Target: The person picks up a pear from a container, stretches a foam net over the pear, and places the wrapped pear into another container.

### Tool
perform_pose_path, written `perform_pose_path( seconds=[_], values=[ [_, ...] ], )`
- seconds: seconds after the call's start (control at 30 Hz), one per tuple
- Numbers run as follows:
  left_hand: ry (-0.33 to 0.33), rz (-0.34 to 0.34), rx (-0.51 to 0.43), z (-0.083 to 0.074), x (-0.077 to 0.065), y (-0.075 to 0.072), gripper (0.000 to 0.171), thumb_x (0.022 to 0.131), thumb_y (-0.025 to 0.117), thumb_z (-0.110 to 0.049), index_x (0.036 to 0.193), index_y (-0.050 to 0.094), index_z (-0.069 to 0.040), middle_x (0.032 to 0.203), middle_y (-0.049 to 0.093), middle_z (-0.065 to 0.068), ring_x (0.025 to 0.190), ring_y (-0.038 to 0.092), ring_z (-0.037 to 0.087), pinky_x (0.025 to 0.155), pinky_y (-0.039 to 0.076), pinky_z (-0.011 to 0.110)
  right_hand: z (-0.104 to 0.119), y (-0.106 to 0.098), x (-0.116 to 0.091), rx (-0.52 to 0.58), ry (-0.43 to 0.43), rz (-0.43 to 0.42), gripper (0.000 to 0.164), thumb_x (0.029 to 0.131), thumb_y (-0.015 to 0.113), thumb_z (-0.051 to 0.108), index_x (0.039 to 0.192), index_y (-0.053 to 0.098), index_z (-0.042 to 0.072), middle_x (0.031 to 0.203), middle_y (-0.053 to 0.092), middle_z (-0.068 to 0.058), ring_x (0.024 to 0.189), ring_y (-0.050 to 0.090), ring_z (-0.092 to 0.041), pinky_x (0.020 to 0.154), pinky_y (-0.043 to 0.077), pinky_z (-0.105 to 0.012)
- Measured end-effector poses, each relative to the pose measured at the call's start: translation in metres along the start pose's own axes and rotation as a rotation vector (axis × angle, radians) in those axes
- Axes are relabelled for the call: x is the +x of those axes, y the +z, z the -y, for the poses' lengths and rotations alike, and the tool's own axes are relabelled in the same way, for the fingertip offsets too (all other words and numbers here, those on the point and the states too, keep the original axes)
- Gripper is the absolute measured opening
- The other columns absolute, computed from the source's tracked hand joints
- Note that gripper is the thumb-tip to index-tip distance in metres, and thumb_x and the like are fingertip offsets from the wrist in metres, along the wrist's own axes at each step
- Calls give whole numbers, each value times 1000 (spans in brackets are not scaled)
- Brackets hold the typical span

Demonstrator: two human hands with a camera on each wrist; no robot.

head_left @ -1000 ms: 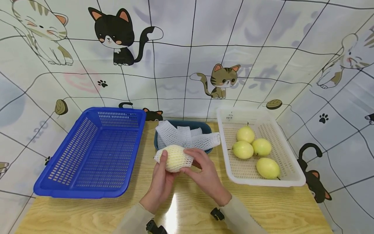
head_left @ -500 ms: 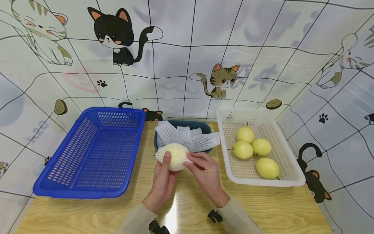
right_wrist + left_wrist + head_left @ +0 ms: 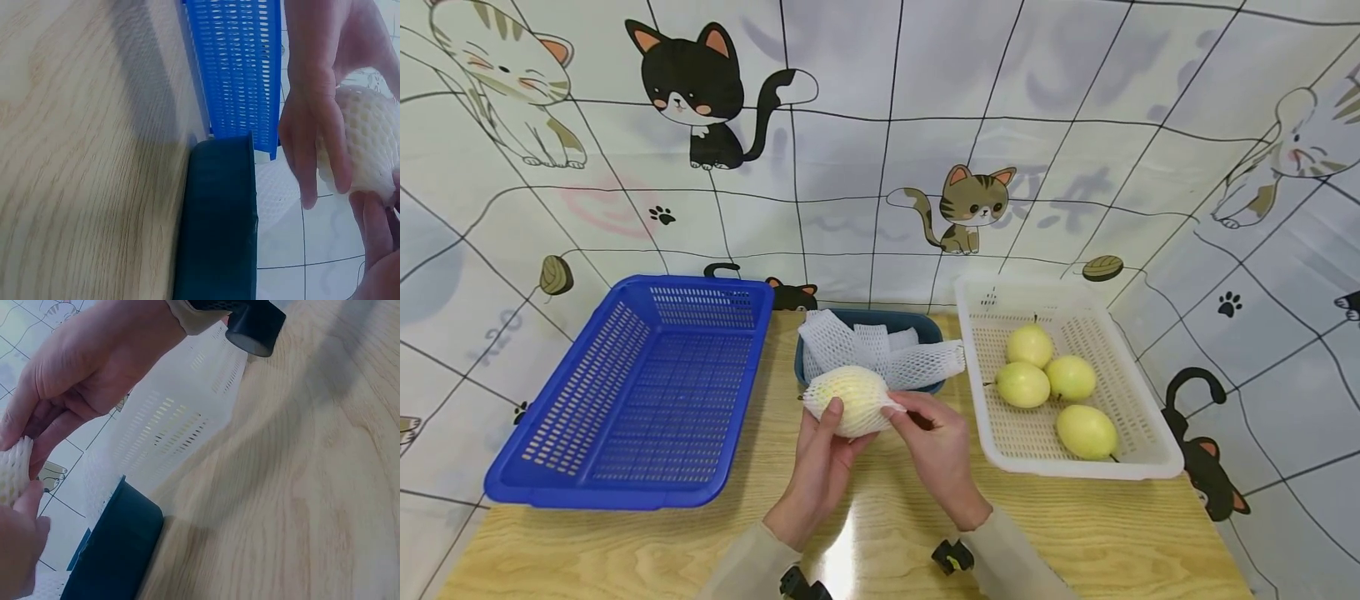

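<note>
One round pale-yellow fruit in a white foam-net sleeve (image 3: 844, 398) is held over the light wood table (image 3: 895, 542). Left hand (image 3: 820, 467) grips its body; right hand (image 3: 942, 450) pinches the gathered sleeve end at three o'clock. Dark teal plastic box (image 3: 895, 316): twelve o'clock. Rectangular blue plastic basket (image 3: 625, 495): nine. White plastic basket (image 3: 1138, 468), bearing four yellow-green fruits (image 3: 1022, 384): three.

Baskets: 1 blue basket (image 3: 688, 392), left; 1 white basket (image 3: 1018, 437), right. Teal tub (image 3: 215, 225), far centre: 1. Bare fruits (image 3: 1087, 432) in white basket: 4. Netted fruit (image 3: 847, 396), centre: 1. Foam nets (image 3: 928, 365) in tub: overlapping, exact count unclear. Hands: 1 left hand (image 3: 820, 467), 1 right hand (image 3: 942, 454).
</note>
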State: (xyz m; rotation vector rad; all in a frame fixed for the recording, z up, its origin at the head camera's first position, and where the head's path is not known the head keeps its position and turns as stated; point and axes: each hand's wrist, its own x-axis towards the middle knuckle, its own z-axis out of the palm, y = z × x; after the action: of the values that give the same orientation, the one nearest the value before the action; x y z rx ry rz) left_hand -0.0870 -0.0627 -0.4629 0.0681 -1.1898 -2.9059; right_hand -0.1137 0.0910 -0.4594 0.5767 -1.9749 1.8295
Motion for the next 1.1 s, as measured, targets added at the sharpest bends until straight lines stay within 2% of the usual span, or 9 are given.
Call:
perform_pose_path(
  seconds=[0.13,0.23,0.3,0.43,0.5,0.6,0.77,0.93,1.1],
  values=[
    [14,-7,-10,0,0,0,56,106,54,-12,153,24,-14,146,41,11,123,58,22,99,54,35,0,-2,2,2,44,6,16,86,79,-7,102,78,-2,101,76,-17,92,71,-15,74,59,-23],
    [21,-29,1,-1,1,1,55,106,54,-11,154,27,-16,146,42,11,122,58,21,99,54,35,1,-3,2,-2,105,39,15,88,79,-3,103,77,0,104,75,-15,92,70,-15,75,59,-23],
    [27,-36,9,-2,2,1,55,107,54,-12,155,27,-17,146,42,11,122,58,21,98,54,34,3,-4,2,12,180,77,18,90,79,1,107,74,0,109,72,-15,97,70,-17,78,60,-25],
    [36,-55,5,-3,4,3,55,107,55,-13,154,27,-15,147,42,12,125,56,22,102,52,35,5,-4,1,44,319,162,41,90,80,6,126,60,1,127,61,-15,111,68,-24,86,60,-31],
    [36,-72,1,-3,4,3,55,107,56,-15,153,27,-14,146,42,12,126,56,22,102,52,35,5,-3,1,46,340,192,55,88,83,6,134,53,3,134,55,-15,115,65,-28,90,59,-32],
    [33,-94,4,-2,5,4,54,107,57,-16,152,28,-12,145,44,12,124,57,22,99,53,33,4,-2,-1,5,298,217,61,85,86,7,135,50,5,133,52,-12,116,64,-29,91,58,-32],
    [8,-108,50,-3,6,4,55,107,57,-24,153,28,-10,140,48,11,117,60,19,90,55,29,2,1,-1,-88,147,211,44,84,86,6,120,61,8,119,56,-8,107,68,-25,85,60,-32],
    [-18,-103,79,-3,6,3,59,108,56,-34,154,27,-10,139,49,10,119,59,17,95,54,32,2,1,-3,-128,67,181,25,85,85,5,103,70,13,104,62,-2,97,69,-16,79,61,-31],
    [-36,-42,60,-5,6,3,63,108,51,-40,158,22,-16,146,43,11,125,54,20,99,52,35,0,3,-6,-140,9,156,21,83,85,-1,92,71,11,93,65,-4,83,66,-9,69,61,-28]
  ],
)
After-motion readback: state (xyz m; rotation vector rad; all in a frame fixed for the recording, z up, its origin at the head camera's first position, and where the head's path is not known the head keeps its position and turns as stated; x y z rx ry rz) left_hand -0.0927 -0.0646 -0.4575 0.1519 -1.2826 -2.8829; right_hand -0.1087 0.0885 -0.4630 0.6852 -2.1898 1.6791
